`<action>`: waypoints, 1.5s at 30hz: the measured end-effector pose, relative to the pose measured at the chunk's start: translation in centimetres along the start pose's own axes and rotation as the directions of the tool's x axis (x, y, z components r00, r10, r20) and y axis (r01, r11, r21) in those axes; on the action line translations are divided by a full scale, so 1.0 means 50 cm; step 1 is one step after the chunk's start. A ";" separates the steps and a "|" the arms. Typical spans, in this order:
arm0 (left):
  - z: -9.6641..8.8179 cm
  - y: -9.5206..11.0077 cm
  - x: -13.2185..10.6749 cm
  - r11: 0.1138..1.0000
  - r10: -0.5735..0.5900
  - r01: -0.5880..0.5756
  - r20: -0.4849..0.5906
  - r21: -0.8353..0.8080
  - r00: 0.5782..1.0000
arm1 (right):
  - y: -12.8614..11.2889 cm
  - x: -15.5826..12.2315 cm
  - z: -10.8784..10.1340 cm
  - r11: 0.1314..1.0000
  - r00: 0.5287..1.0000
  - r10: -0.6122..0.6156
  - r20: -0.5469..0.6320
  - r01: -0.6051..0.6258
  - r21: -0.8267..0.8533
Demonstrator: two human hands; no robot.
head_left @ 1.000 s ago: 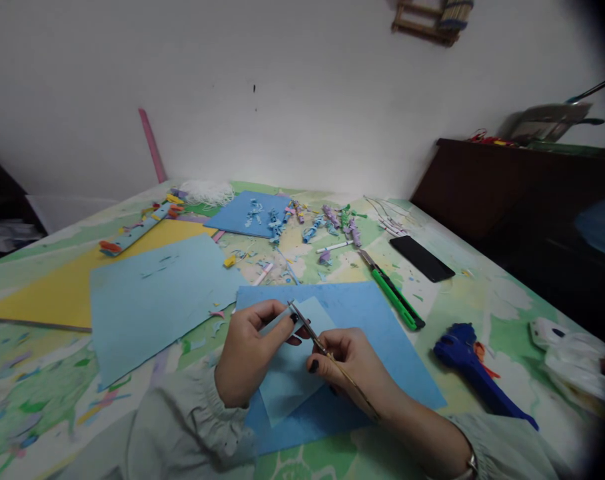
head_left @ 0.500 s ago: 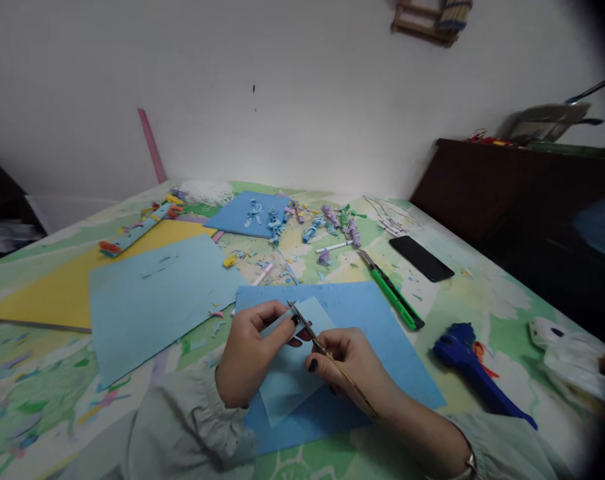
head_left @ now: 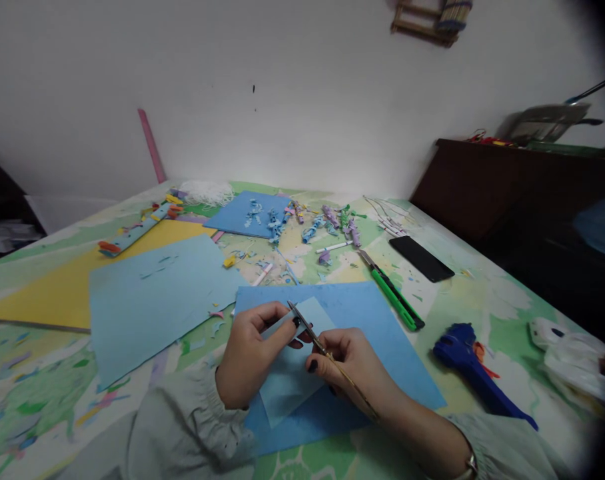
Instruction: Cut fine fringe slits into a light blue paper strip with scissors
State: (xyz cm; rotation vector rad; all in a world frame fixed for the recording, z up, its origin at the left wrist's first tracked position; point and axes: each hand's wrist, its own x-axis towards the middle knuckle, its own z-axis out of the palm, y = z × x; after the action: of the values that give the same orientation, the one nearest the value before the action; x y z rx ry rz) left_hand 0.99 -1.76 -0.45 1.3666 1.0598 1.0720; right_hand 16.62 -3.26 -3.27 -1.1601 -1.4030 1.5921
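Going from the worktop's left edge, we log a yellow sheet (head_left: 37, 290), partly covered by a large light-blue sheet (head_left: 157, 300). A strip with orange ends (head_left: 137, 230) lies across the yellow sheet's far part. At the far edge we record a bundle of white string (head_left: 207, 193) and, to its right, a smaller blue sheet (head_left: 237, 220).

At the near edge, about midway along, the left hand (head_left: 250, 347) is curled, thumb brought toward the fingers beside the scissor tips; we cannot tell what it pinches. Below it, the small light-blue paper (head_left: 288, 387) lies over a blue sheet (head_left: 377, 320). The scissors (head_left: 307, 327) slant above this paper, tips up and leftward. The right hand (head_left: 357, 357) grips them, thumb and fingers closed around the gold-coloured handles.

Further right we note a green cutter (head_left: 395, 293) beyond the blue sheet's far right corner, then a black phone (head_left: 422, 259) near the worktop's right edge and a blue glue gun (head_left: 465, 360) nearer us.
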 end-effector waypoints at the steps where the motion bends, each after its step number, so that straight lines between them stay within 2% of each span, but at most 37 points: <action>1: 0.000 0.001 0.000 1.000 0.000 0.000 0.003 -0.004 1.000 | 0.000 0.000 0.000 1.000 1.000 -0.002 -0.003 0.002 -0.001; 10: -0.004 -0.013 0.002 0.999 0.034 -0.033 0.017 -0.040 0.999 | -0.001 0.000 0.000 1.000 1.000 -0.019 -0.011 0.019 -0.001; 32: 0.001 0.003 0.000 1.000 0.007 -0.007 0.015 -0.001 1.000 | 0.004 -0.001 -0.002 1.000 1.000 -0.005 -0.016 0.004 -0.029; 39: 0.000 -0.002 -0.002 1.000 0.012 -0.012 0.017 -0.011 1.000 | -0.006 0.000 0.002 0.999 0.999 0.008 -0.033 -0.009 -0.042; 45: 0.001 0.000 0.001 0.999 0.029 -0.029 0.009 0.014 1.000 | -0.007 -0.003 0.001 0.999 1.000 -0.004 0.004 0.004 -0.044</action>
State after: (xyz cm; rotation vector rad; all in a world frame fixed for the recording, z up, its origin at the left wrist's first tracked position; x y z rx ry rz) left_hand 1.04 -1.70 -0.46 1.4003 1.0459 1.0805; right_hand 16.59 -3.36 -2.89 -1.1797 -1.4481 1.5688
